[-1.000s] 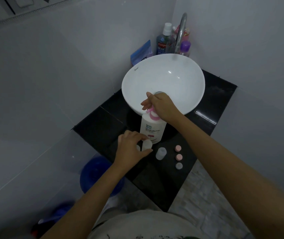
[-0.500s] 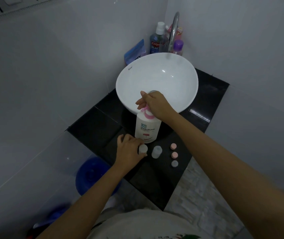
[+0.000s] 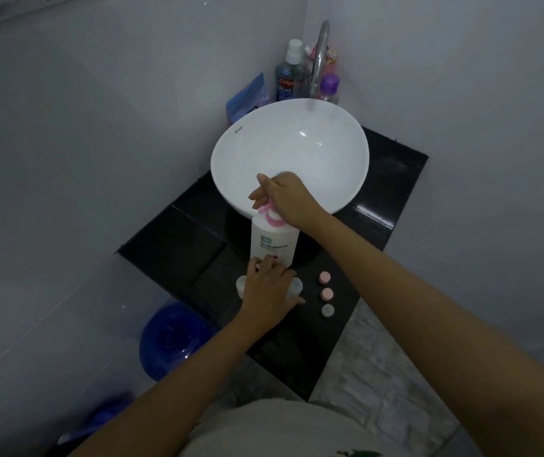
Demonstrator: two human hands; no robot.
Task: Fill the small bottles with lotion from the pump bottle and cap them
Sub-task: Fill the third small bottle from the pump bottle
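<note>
The white pump bottle (image 3: 274, 242) with a pink pump stands on the black counter (image 3: 178, 245), right in front of the basin. My right hand (image 3: 284, 197) is closed over the pump head. My left hand (image 3: 269, 288) lies at the bottle's foot, fingers curled down over a small bottle that it hides. One small clear bottle (image 3: 241, 285) stands uncapped just left of that hand, another (image 3: 296, 286) just right of it, against the thumb. Two pink caps (image 3: 324, 277) (image 3: 327, 294) and a pale grey cap (image 3: 327, 310) lie in a row further right.
A white bowl basin (image 3: 297, 143) fills the back of the counter under a chrome tap (image 3: 319, 54). Behind it stand a mouthwash bottle (image 3: 288, 77), a purple-capped bottle (image 3: 329, 89) and a blue pouch (image 3: 247, 97). A blue bucket (image 3: 171, 341) sits on the floor at the left.
My left hand has slid right and now covers the small bottle it held. The left small bottle has come into view. My right hand stays on the pump.
</note>
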